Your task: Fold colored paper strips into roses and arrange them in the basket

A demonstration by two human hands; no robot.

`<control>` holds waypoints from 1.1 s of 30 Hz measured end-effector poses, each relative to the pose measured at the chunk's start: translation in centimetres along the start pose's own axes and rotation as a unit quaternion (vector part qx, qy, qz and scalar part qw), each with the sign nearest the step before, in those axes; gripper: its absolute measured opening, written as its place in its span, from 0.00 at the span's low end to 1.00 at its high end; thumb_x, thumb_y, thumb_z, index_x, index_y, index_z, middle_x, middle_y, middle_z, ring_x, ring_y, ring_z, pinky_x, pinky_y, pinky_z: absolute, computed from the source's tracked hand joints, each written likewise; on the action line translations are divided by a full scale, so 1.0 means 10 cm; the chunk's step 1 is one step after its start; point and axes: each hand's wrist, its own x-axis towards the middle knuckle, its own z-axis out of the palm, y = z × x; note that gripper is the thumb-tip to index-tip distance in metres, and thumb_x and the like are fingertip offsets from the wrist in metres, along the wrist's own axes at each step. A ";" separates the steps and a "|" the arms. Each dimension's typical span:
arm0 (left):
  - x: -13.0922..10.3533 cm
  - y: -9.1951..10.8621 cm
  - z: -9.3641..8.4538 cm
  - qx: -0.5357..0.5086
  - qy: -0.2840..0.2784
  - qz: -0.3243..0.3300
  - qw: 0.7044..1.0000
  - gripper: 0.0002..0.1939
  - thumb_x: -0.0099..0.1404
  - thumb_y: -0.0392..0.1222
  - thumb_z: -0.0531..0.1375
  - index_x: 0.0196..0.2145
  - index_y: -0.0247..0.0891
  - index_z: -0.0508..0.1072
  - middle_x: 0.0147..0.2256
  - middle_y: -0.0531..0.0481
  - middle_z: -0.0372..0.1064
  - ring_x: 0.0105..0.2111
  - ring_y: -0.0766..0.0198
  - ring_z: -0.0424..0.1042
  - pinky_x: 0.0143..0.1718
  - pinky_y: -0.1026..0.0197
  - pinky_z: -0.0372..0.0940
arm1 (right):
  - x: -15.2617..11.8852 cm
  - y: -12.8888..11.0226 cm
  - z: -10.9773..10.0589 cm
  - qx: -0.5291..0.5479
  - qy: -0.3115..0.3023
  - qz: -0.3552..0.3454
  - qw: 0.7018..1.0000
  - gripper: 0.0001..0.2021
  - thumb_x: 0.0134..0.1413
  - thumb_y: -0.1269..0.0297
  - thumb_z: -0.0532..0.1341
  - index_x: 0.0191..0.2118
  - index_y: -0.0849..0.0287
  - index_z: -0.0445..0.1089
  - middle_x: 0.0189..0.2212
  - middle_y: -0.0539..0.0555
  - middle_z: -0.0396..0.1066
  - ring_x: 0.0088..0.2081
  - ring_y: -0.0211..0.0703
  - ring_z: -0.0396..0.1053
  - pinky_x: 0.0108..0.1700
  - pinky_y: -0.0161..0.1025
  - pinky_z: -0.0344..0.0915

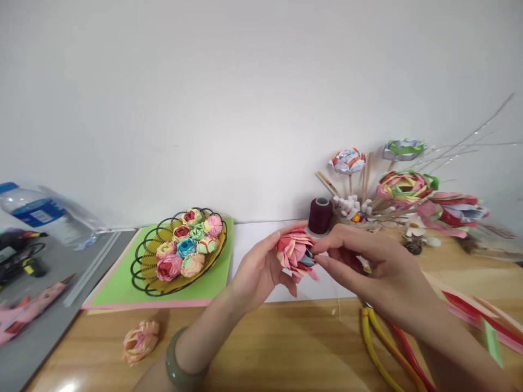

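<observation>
Pale wall point(245, 109) backs the wooden bench point(253, 348), and I hold the pink paper flower point(295, 251) up above it, perhaps to keep its petals from flattening. My left hand point(261, 269) cups it from the side, fingers curved around the bloom as support, leaving its other side open to my right hand point(368, 261). There, thumb and fingertips pinch together at the blue-grey petal. Finished-looking blooms nestle in the basket point(224, 239) on green paper point(118, 288), probably so they stay gathered and uncrushed.

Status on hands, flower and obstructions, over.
Left hand cradling flower. Right hand pinching at its blue petals. Spool beyond the hands, nothing blocking the flower.
</observation>
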 end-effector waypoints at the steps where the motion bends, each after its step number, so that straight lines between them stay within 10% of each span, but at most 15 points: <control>1: 0.00 0.01 0.00 0.012 0.002 0.007 1.000 0.19 0.64 0.47 0.49 0.49 0.40 0.69 0.38 0.46 0.70 0.25 0.67 0.70 0.20 0.67 0.68 | 0.00 0.00 0.01 -0.011 0.008 -0.010 1.000 0.06 0.51 0.70 0.57 0.29 0.58 0.72 0.19 0.48 0.65 0.20 0.33 0.58 0.20 0.32 0.53; 15: 0.00 0.03 -0.04 0.205 0.032 0.159 0.965 0.22 0.53 0.36 0.65 0.46 0.46 0.70 0.47 0.48 0.68 0.45 0.60 0.67 0.43 0.59 0.66 | -0.01 0.08 0.00 0.123 -0.024 0.180 0.976 0.12 0.49 0.55 0.59 0.27 0.59 0.72 0.21 0.51 0.68 0.22 0.36 0.61 0.20 0.33 0.54; 33: 0.00 0.02 -0.03 0.245 0.040 0.176 0.953 0.24 0.51 0.34 0.66 0.46 0.45 0.70 0.47 0.48 0.69 0.44 0.59 0.68 0.41 0.59 0.67 | -0.08 0.06 0.13 -0.190 0.110 -0.037 0.975 0.08 0.50 0.72 0.54 0.28 0.59 0.71 0.20 0.49 0.68 0.19 0.33 0.60 0.21 0.32 0.55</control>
